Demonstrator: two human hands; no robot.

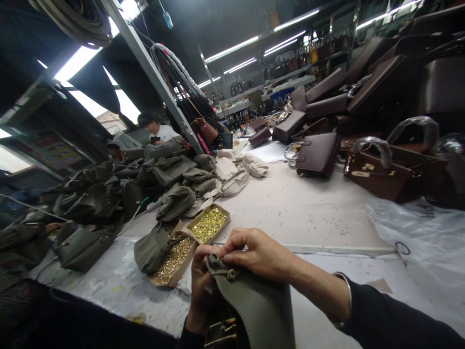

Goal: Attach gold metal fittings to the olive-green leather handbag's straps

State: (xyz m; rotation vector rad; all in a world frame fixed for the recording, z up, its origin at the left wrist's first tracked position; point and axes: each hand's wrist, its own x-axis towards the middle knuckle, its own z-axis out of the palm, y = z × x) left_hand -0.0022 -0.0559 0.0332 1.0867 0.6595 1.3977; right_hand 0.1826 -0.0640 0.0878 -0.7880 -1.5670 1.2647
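Observation:
An olive-green bag (261,310) stands tilted close in front of me, with gold hardware low on its opening side. My left hand (201,278) is closed around its upper corner, part of the fingers hidden behind the material. At the same corner my right hand (259,254) has thumb and fingers pinched together. What lies between those fingertips is too small to make out. Just below them a gold metal fitting (231,275) sits on the bag's edge. Beyond my left hand are small gold metal pieces (174,261) and brighter yellow-gold pieces (209,224) in two cardboard boxes.
Olive-green bags (90,242) are heaped along the left, with cream cloth pieces (232,169) beside them. Dark brown handbags (317,155) crowd the right side. Clear plastic sheeting (417,242) covers the right edge. Across the table, another person (165,132) sits behind the heap.

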